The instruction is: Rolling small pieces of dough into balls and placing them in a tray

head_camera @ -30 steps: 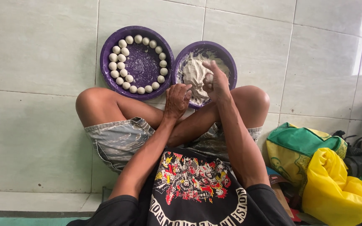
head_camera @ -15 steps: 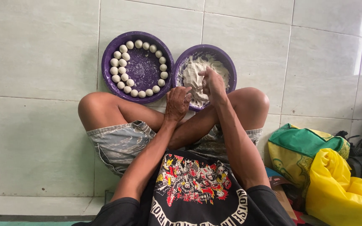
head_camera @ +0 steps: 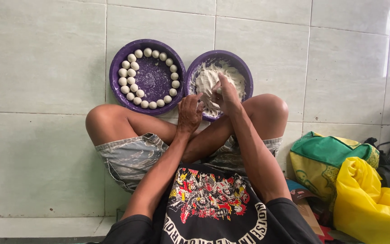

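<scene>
Dough bowl (head_camera: 244, 68) rim touching ball tray (head_camera: 116, 68); hands above near edge.

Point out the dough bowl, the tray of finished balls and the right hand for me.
dough bowl (head_camera: 241, 62): head view, upper right purple rim.
tray of balls (head_camera: 152, 81): head view, bare purple centre.
right hand (head_camera: 225, 95): head view, back of hand.

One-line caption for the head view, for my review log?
Seated cross-legged, right hand pinches dough in the right bowl; left hand waits beside; balls ring the left bowl.
</scene>
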